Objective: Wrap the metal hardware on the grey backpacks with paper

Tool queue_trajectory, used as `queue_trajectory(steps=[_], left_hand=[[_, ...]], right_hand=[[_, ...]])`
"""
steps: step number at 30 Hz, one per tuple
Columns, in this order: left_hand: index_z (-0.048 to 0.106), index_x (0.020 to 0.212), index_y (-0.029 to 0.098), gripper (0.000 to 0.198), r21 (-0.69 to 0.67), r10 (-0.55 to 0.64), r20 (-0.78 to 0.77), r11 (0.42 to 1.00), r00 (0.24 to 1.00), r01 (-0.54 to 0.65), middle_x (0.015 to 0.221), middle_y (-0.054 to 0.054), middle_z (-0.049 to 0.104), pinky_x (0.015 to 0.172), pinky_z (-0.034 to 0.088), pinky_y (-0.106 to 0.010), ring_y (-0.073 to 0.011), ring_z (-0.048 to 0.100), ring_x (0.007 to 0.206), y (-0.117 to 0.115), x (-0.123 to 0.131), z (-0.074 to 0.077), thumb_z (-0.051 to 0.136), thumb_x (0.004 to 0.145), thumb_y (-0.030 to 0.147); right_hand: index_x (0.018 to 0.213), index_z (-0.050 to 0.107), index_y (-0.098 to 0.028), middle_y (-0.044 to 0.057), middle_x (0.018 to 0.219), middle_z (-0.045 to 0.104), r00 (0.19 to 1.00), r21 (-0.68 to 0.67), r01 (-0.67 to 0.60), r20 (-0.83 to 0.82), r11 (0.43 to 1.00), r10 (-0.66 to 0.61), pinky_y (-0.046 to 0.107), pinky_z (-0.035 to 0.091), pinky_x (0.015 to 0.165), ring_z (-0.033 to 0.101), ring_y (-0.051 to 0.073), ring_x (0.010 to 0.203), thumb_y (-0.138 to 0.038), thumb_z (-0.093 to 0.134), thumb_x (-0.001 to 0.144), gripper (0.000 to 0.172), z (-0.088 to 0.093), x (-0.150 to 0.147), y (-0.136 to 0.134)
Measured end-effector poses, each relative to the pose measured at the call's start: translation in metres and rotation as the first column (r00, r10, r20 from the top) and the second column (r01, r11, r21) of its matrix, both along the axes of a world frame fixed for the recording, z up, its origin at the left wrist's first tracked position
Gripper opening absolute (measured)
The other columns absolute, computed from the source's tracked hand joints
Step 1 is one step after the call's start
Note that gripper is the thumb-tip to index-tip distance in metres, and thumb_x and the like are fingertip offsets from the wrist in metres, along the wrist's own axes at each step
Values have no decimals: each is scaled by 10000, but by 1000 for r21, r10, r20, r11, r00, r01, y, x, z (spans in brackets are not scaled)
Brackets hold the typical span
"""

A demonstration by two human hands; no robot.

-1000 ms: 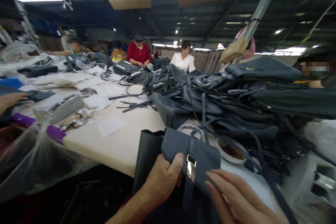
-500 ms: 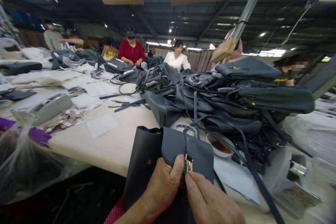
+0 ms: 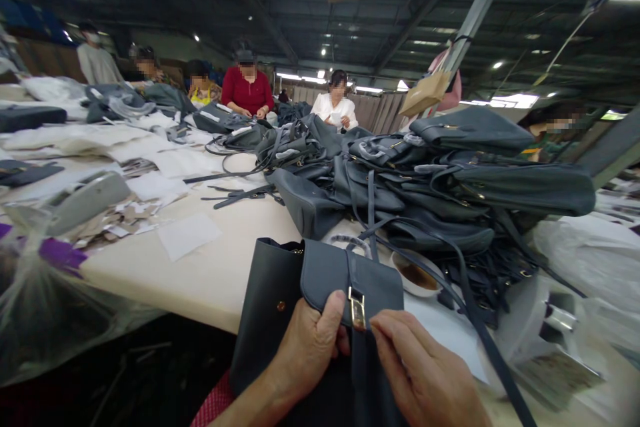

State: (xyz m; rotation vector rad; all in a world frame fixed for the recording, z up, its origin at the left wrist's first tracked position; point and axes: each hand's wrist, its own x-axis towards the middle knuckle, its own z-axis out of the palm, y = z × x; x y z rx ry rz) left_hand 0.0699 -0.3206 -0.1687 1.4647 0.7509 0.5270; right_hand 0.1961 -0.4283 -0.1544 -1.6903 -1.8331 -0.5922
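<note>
A dark blue-grey leather bag (image 3: 270,287) stands in front of me at the table edge, its flap (image 3: 325,263) lying over the top. My left hand (image 3: 313,343) grips the lower edge of that flap, thumb on top and fingers underneath. A strap runs down the flap through a gold buckle (image 3: 357,310), and its end (image 3: 359,363) hangs below. Just right of the buckle is my right hand (image 3: 425,363), thumb and fingers pinched together; whatever is between them is hidden. A gold stud (image 3: 281,305) shows on the bag's left part.
A heap of similar bags (image 3: 440,193) fills the table's right side. A tape dispenser (image 3: 550,333) stands at right, another (image 3: 87,197) at left near paper scraps (image 3: 115,223). A bowl of brown stuff (image 3: 417,273) sits behind the bag. Several people work across the table.
My right hand has moved from the strap end under the buckle to the right of the buckle. The strap end now hangs free. My left hand keeps its hold on the flap.
</note>
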Motion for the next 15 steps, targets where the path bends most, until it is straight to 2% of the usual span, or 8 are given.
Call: queue_trajectory(steps=[4,7,12,15], left_hand=[[511,519,181,639,-9,10,7,1000,1000,-10,476,-14,508,468,357,-234,-105,439,424,0,3,-2,331,817,717],[521,517,178,649,7,6,20,1000,1000,-6,483,-15,516,479,367,-236,-107,450,434,-1,3,-6,328,833,711],[526,497,173,673,35,27,-12,999,1000,-27,470,-20,507,497,385,-247,-117,468,440,-1,1,-15,326,853,708],[542,529,168,662,35,14,-3,999,1000,-14,486,-19,518,497,384,-246,-120,480,453,-1,-1,-18,342,855,709]], right_hand=[[1112,619,-157,86,981,746,992,-10,-31,119,999,32,228,577,744,727,177,849,-176,486,954,207,-7,-1,-5],[1161,628,-125,113,1037,749,977,-1,-20,214,1000,20,254,585,772,728,204,886,-172,531,931,254,-18,3,-6],[1113,640,-133,109,967,752,964,33,-40,262,999,30,275,563,738,721,207,826,-116,510,920,233,-27,2,-4],[936,631,-186,58,818,710,991,-27,-3,135,1000,7,242,517,597,683,162,666,-134,467,928,172,-23,-2,4]])
